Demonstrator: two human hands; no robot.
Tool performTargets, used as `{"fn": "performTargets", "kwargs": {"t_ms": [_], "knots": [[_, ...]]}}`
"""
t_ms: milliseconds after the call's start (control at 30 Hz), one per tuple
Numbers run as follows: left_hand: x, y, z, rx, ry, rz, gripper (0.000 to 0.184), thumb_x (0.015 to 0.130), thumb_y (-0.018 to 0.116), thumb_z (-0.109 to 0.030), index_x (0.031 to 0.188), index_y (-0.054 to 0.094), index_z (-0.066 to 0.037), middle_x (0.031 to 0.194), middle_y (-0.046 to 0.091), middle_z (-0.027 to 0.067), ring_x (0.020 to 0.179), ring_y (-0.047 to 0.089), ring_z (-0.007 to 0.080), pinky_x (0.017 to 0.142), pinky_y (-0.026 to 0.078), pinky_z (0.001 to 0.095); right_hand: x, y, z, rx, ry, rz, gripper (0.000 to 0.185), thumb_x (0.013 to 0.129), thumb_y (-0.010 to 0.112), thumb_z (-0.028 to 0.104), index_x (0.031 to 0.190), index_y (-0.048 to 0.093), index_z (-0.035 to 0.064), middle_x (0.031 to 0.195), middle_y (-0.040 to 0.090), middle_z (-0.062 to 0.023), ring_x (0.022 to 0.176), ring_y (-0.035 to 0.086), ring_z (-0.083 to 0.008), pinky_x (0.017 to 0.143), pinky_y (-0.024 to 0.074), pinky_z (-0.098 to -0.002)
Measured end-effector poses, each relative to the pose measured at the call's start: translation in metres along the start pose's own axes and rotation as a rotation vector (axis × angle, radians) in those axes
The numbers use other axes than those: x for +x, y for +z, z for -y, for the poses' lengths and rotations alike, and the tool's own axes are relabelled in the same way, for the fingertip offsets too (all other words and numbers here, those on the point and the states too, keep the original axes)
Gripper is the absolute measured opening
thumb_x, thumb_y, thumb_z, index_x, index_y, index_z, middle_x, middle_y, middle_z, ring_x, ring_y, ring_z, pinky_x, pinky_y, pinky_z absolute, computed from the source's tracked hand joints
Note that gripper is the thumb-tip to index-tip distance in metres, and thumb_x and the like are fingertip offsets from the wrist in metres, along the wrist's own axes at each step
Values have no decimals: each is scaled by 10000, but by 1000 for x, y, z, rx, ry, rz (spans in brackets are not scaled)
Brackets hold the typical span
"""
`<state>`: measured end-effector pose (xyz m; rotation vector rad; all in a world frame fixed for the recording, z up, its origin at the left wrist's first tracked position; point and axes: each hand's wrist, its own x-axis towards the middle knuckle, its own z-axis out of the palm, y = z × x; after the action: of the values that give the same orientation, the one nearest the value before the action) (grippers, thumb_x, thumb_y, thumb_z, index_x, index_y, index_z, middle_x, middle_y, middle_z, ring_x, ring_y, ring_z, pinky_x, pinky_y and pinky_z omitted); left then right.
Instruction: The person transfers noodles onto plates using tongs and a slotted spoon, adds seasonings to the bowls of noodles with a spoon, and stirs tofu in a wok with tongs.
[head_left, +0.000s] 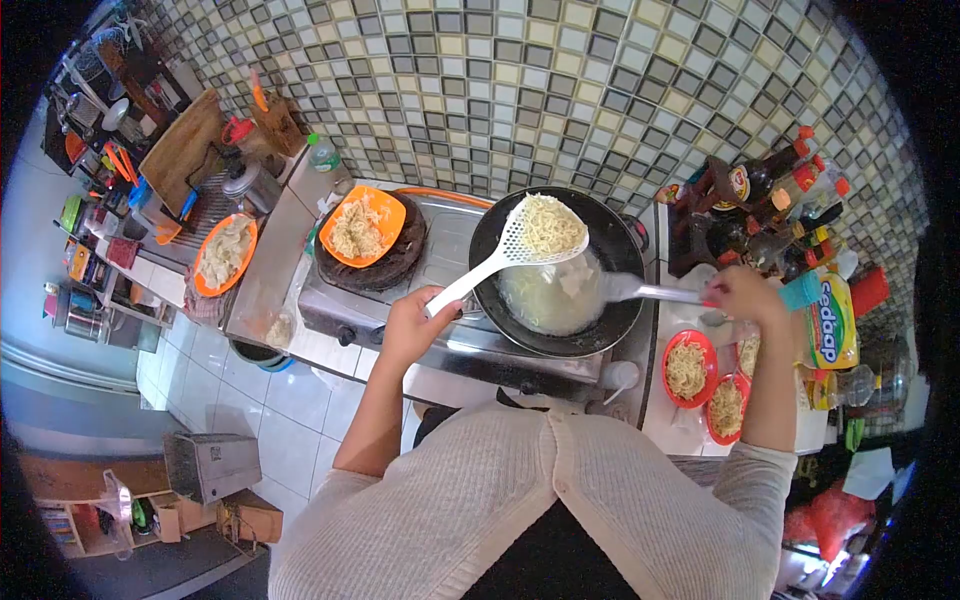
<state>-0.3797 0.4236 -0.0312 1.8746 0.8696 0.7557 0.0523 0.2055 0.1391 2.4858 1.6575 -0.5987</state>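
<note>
My left hand (408, 328) is closed round the handle of a white slotted spoon (480, 277). Its bowl, loaded with noodles (548, 226), is over the back part of a black wok (622, 310). Cloudy liquid (550, 297) with pale pieces lies in the wok, which stands on the stove (455, 235). On the right, my right hand (748, 297) grips the handle of a metal ladle (655, 291), whose head is blurred at the right side of the liquid. An orange square bowl (337, 248) of noodles sits on the left burner.
Red bowls of noodles (690, 369) (725, 408) stand right of the wok, near my right forearm. Sauce bottles (775, 175) and a yellow package (834, 320) are farther right. An orange plate (207, 285) of pale food and a metal pot (250, 184) are at left.
</note>
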Motion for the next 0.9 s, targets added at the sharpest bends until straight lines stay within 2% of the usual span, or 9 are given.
{"fn": "performTargets", "kwargs": {"t_ms": [100,233,333,400,433,500,533,767,900], "knots": [[1,-1,2,-41,-24,-9,242,850,708,-229,957,681,-13,748,689,60,626,592,97,593,462,260,17,32,20,-143,-17,-46,307,819,664,328,875,716,31,803,685,-180,750,663,-348,715,521,-419],[3,-2,3,-87,-88,2,228,856,701,-213,964,679,-14,759,697,51,653,607,84,607,470,254,49,68,14,-124,-28,-33,327,826,658,361,837,717,40,777,683,-170,757,660,-355,719,521,-429],[3,-3,2,-81,-67,-4,219,861,696,-202,964,677,-10,762,698,49,665,615,76,612,474,245,55,84,17,-30,-143,37,349,843,644,375,819,714,34,723,670,-160,716,668,-329,693,523,-423],[3,-4,-2,-86,-57,-13,214,864,693,-195,965,676,-8,762,697,49,670,619,73,615,478,241,55,99,29,180,-40,160,357,897,606,350,829,660,4,695,658,-131,611,653,-231,572,508,-370],[3,-5,-6,-100,-64,-8,211,867,690,-190,966,673,-4,759,696,50,673,624,74,620,483,239,56,108,35,178,-42,162,357,897,606,350,829,660,4,695,658,-131,611,653,-231,572,508,-370],[3,-7,-16,-113,-71,-1,209,870,687,-185,968,671,-1,756,696,51,677,630,75,626,488,237,60,129,48,403,93,149,367,902,590,372,853,663,16,652,642,-125,511,633,-231,541,505,-381],[3,-8,-21,-112,-110,8,177,872,685,-150,964,666,0,766,686,33,695,617,64,633,486,227,63,139,52,444,56,127,361,915,573,373,884,639,20,640,638,-110,486,620,-210,505,495,-371],[6,-7,-26,-91,-127,4,164,869,694,-143,947,664,-2,773,679,17,674,586,50,619,466,216,97,161,81,431,35,23,367,910,586,355,794,649,12,614,640,-112,496,637,-219,544,518,-368],[5,-9,-29,-62,-117,-1,165,866,697,-139,949,664,-1,772,679,18,682,591,51,624,467,214,118,156,84,381,-38,-11,314,899,607,286,860,660,-21,613,634,-103,490,623,-179,480,501,-322]]}}
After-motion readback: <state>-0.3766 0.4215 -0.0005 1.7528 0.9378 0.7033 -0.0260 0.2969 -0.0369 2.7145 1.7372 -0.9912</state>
